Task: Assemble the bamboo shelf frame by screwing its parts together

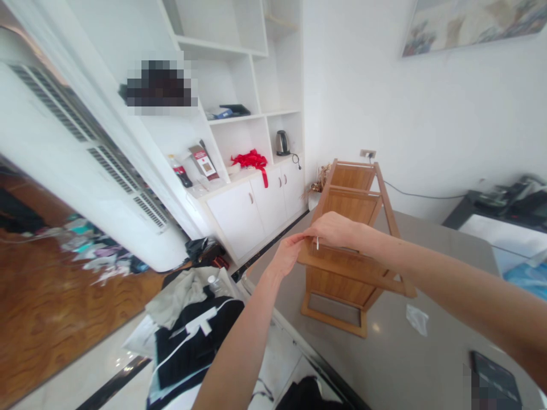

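A small wooden tiered shelf rack (351, 250) stands on a grey table (419, 353). My left hand (287, 254) grips the near left edge of one of its shelves with closed fingers. My right hand (332, 229) reaches across from the right, fingers pinched on a small white pin-like piece (317, 244) held against the same shelf edge. Both hands meet at the rack's upper left corner.
A crumpled bit of white plastic (416, 319) lies on the table by the rack; a dark device (496, 378) sits at the near right. Clothes (192, 319) are piled on the floor at left. White cabinets and shelves (256, 199) with a kettle (282, 142) line the far wall.
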`<state>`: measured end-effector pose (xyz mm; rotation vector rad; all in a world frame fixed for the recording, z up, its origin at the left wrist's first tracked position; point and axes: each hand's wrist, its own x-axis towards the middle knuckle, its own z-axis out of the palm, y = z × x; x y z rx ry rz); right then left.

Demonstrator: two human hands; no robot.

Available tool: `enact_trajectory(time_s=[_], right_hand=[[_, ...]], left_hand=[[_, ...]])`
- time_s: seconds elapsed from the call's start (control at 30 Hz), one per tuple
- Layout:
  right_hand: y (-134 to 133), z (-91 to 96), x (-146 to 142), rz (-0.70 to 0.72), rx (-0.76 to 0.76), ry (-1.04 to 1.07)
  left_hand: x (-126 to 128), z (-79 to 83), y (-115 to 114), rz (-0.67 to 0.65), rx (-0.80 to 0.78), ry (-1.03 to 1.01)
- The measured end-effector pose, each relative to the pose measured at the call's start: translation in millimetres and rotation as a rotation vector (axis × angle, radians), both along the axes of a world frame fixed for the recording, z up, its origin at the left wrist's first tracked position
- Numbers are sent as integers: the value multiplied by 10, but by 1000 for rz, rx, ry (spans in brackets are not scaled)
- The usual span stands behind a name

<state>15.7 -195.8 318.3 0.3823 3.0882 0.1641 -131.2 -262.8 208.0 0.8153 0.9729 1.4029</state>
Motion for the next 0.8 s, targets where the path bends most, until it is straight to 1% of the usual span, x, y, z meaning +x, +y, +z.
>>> enact_trajectory(time_s=[0.2,0.37,0.5,0.6,0.73,0.8], right_hand=[[13,-3,44,10,-28,26],[8,26,118,-64,-78,70],[9,-7,138,-111,-94,81],[3,-39,148,-195,-85,95],[14,-40,170,-376,-77,94],[29,-28,179,-412,-76,87]], left_hand=[[-40,-17,-9,-61,25,-7],[-3,-21,0,-21,32,6],[42,-35,9,42,74,21],[55,-69,23,67,89,43],[62,-114,38,122,101,67],[68,-121,39,133,106,68]])
